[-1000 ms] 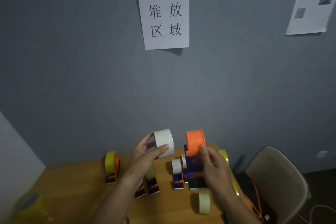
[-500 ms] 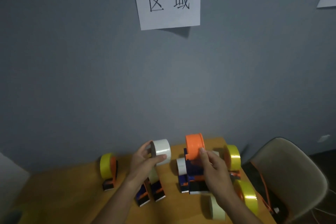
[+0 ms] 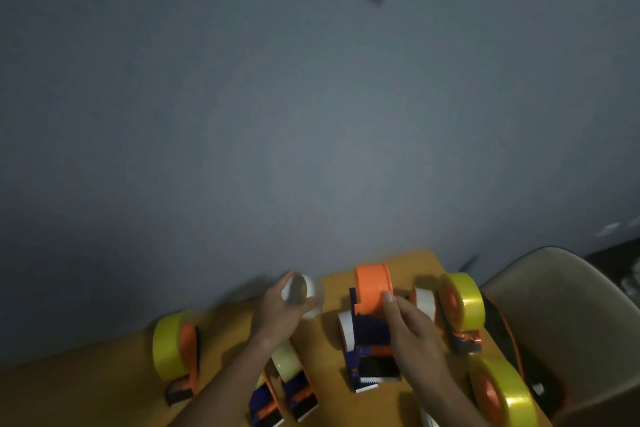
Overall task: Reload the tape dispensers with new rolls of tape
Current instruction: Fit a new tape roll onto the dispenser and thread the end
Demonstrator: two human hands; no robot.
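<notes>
My left hand (image 3: 277, 314) grips a white tape roll (image 3: 306, 295) just above the wooden table (image 3: 104, 378), left of centre. My right hand (image 3: 412, 333) holds a blue tape dispenser (image 3: 369, 333) whose empty orange spool (image 3: 372, 286) points up; its serrated blade end rests near the table. The roll and the spool are apart, about a hand's width. A second white roll (image 3: 346, 328) stands behind the dispenser's left side.
Yellow-taped dispensers stand at the left (image 3: 173, 347), right (image 3: 460, 303) and front right (image 3: 502, 392). Two blue-orange dispensers (image 3: 284, 395) with a pale roll lie under my left forearm. A beige chair (image 3: 561, 315) stands right of the table. A grey wall rises behind.
The camera has tilted down, so the wall sign slid out of the top. Both hands keep their hold; the white roll now turns slightly and looks blurred.
</notes>
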